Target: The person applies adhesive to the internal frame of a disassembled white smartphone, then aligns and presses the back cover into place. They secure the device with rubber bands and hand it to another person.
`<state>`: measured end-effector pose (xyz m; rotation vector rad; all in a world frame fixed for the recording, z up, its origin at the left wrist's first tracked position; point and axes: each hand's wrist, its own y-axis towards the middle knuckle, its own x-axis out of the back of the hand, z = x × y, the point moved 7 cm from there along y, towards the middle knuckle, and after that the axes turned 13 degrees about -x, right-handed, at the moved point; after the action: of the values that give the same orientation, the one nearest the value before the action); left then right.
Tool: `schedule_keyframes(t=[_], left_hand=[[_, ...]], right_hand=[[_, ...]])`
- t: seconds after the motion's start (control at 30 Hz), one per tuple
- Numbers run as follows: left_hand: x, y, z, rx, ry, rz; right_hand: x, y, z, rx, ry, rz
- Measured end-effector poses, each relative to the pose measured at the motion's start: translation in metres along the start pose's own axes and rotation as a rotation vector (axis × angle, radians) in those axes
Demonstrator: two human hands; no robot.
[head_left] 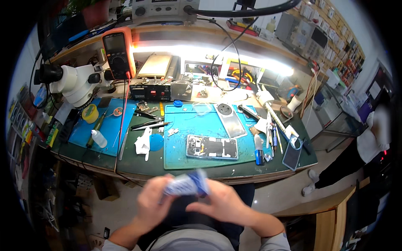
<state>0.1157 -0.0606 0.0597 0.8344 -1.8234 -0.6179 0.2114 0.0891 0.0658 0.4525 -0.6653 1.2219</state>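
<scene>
In front of my lap, close to the bench's front edge, I hold a small blue and white packet, blurred by motion. My left hand is closed on its left end. At the right end, my right hand grips it with fingers behind and the thumb below. Beyond my hands, an opened phone lies on the blue work mat with its inner parts showing. A detached phone back cover with a round camera ring rests just behind it.
An orange multimeter and a white microscope stand at the left. A small dropper bottle and crumpled white tissue lie left of the phone. Several tools and a phone panel crowd the right. Another person stands far right.
</scene>
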Motion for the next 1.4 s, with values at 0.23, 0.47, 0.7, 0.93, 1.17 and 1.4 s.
schedule_keyframes(t=[0.23,0.47,0.7,0.93,1.17,1.4], left_hand=[[0.058,0.023,0.108,0.236,0.614,-0.119],[0.046,0.022,0.139,0.383,0.846,-0.077],[0.043,0.016,0.148,0.464,0.898,-0.048],[0.037,0.036,0.113,0.342,0.407,-0.247],[-0.111,0.047,0.032,0.722,-1.383,-0.181],[-0.130,0.051,0.001,0.761,-1.510,-0.151]], right_hand=[[0.146,0.095,-0.111,-0.412,-0.532,-0.578],[0.116,0.155,-0.125,-0.627,-0.819,-0.280],[0.114,0.164,-0.123,-0.636,-0.801,-0.306],[0.140,0.132,-0.098,-0.409,-0.860,-0.635],[0.090,0.025,0.009,0.056,-0.817,-0.676],[0.084,-0.021,0.008,0.041,-0.459,-0.521]])
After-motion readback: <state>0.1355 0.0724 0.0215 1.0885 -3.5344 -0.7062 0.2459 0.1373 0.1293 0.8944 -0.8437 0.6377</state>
